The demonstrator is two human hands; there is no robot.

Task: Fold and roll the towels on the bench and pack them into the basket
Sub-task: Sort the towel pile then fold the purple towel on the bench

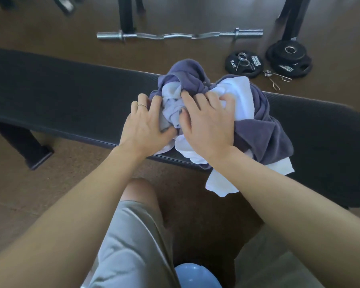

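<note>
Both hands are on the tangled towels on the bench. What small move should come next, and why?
Probably lift one white towel out of the pile. The white and purple towels lie bunched together on the bench, none is folded yet, and both the left hand and right hand already rest on them.

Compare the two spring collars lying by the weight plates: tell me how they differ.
The nearer spring collar lies on the bare floor; the farther spring collar lies on top of the single 5 kg plate. The nearer spring collar's handles point toward the bench; the farther spring collar's handles spread across the plate's face. Both are silver wire coils, loose, fitted to nothing, with the curl bar lying bare beyond them.
</note>
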